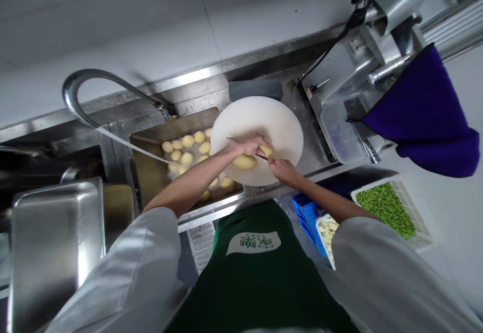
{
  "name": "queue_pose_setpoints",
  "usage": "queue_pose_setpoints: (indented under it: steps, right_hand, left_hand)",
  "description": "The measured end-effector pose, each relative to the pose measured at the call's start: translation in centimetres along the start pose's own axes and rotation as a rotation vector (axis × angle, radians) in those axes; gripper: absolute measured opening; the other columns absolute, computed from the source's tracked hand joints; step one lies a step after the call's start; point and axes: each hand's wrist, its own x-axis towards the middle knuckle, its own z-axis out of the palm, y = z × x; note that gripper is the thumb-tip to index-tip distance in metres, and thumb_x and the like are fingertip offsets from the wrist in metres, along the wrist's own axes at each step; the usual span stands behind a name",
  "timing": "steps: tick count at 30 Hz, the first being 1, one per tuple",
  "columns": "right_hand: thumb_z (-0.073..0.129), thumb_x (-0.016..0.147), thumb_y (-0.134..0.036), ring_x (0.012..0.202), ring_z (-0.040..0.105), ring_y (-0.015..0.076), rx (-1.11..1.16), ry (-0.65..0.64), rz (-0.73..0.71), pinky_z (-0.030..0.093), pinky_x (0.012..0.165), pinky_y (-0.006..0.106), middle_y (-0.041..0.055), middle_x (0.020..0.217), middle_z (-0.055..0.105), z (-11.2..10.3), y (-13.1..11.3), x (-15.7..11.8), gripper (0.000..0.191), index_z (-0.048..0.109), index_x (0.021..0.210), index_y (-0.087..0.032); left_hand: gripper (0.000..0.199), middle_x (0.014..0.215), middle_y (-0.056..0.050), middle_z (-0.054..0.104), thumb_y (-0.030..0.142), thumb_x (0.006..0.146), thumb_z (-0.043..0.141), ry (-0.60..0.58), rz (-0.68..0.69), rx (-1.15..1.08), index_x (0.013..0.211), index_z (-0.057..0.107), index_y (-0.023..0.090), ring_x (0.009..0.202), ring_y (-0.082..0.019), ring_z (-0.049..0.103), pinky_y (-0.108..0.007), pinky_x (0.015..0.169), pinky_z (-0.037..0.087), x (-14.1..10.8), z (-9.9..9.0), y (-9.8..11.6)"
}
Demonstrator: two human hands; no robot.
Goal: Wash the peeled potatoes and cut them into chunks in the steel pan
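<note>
A round white cutting board lies across the sink edge. Over it, my left hand is closed on a peeled potato. My right hand grips the handle of a knife, whose blade runs leftward beneath my left hand, close against the potato. Part of the blade is hidden by that hand and wrist. Another peeled potato rests on the board just below my left hand. To the left, several peeled potatoes sit in water in the sink basin.
From a curved faucet, water runs into the basin. A metal tray stands at left. On the right are a metal machine and a purple cloth. Below are a white basket of chopped greens and a blue crate.
</note>
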Motion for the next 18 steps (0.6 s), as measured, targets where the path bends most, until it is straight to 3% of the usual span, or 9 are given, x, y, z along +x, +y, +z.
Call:
queue_pose_setpoints:
  steps: [3,5,7,9,11,13,15,16,18]
  right_hand:
    - [0.022,0.098,-0.006,0.107,0.071,0.0291,0.035,0.021,-0.006,0.053,0.090,0.040,0.0245,0.111,0.072,-1.2,-0.3,-0.1,0.046,0.043,0.139,-0.001]
    - [0.021,0.098,-0.005,0.107,0.071,0.0286,0.037,0.034,-0.015,0.052,0.091,0.040,0.0240,0.112,0.072,-1.9,0.0,-0.5,0.048,0.042,0.141,-0.001]
    - [0.025,0.096,-0.004,0.106,0.071,0.0284,0.011,0.023,-0.025,0.051,0.090,0.038,0.0228,0.109,0.072,-2.3,0.7,-1.3,0.046,0.045,0.138,-0.003]
    - [0.029,0.096,-0.005,0.104,0.071,0.0286,-0.028,0.008,-0.025,0.051,0.088,0.037,0.0214,0.104,0.073,-2.1,1.7,-2.3,0.042,0.047,0.134,-0.006]
    - [0.031,0.099,-0.010,0.102,0.072,0.0288,-0.060,0.004,-0.027,0.050,0.086,0.036,0.0202,0.100,0.073,-1.6,2.8,-3.4,0.037,0.047,0.133,-0.008]
    - [0.029,0.103,-0.016,0.098,0.072,0.0293,-0.077,0.004,-0.045,0.050,0.083,0.035,0.0191,0.097,0.072,-1.0,3.4,-4.4,0.036,0.045,0.134,-0.009]
    - [0.026,0.105,-0.021,0.097,0.072,0.0298,-0.080,-0.012,-0.077,0.049,0.081,0.035,0.0180,0.093,0.072,-0.6,3.6,-4.9,0.036,0.044,0.134,-0.010]
    - [0.025,0.105,-0.022,0.096,0.072,0.0300,-0.080,-0.021,-0.095,0.048,0.081,0.034,0.0175,0.092,0.072,-0.4,3.6,-5.1,0.036,0.044,0.133,-0.010]
    - [0.024,0.105,-0.024,0.095,0.072,0.0299,-0.083,-0.035,-0.135,0.047,0.080,0.034,0.0168,0.091,0.072,-0.3,3.3,-5.0,0.036,0.045,0.132,-0.011]
  left_hand:
    - [0.033,0.102,-0.006,0.074,0.031,0.077,0.077,-0.044,-0.046,0.000,0.107,0.076,0.016,0.093,-0.019,0.063,-0.027,0.086,0.049,0.3,-0.2,0.6]
    - [0.031,0.102,-0.005,0.075,0.028,0.079,0.075,-0.119,-0.104,-0.007,0.108,0.076,0.016,0.088,-0.017,0.064,-0.025,0.082,0.049,1.0,-1.6,1.4]
    - [0.028,0.101,-0.005,0.074,0.024,0.078,0.074,-0.097,-0.142,0.007,0.104,0.076,0.015,0.085,-0.017,0.066,-0.025,0.081,0.050,1.4,-3.6,2.2]
    - [0.021,0.101,-0.006,0.073,0.024,0.080,0.072,0.134,-0.131,0.005,0.098,0.075,0.016,0.089,-0.019,0.066,-0.027,0.083,0.051,0.6,-5.6,2.9]
    - [0.015,0.100,-0.006,0.070,0.028,0.088,0.065,0.578,-0.136,-0.025,0.095,0.072,0.018,0.093,-0.019,0.064,-0.030,0.087,0.051,-2.1,-6.5,3.5]
    - [0.018,0.094,-0.005,0.066,0.033,0.095,0.057,1.099,-0.206,-0.045,0.092,0.068,0.020,0.093,-0.018,0.062,-0.033,0.088,0.050,-6.3,-5.4,4.2]
    - [0.019,0.088,-0.005,0.061,0.036,0.097,0.054,1.493,-0.299,-0.010,0.089,0.063,0.021,0.091,-0.019,0.059,-0.036,0.089,0.050,-10.8,-2.4,4.9]
    - [0.017,0.086,-0.004,0.060,0.036,0.096,0.056,1.561,-0.331,0.007,0.088,0.062,0.021,0.090,-0.019,0.058,-0.037,0.088,0.049,-12.7,-0.4,5.2]
    - [0.015,0.083,-0.004,0.061,0.034,0.096,0.057,1.490,-0.338,0.024,0.088,0.062,0.021,0.086,-0.019,0.058,-0.037,0.085,0.050,-15.1,4.1,5.5]
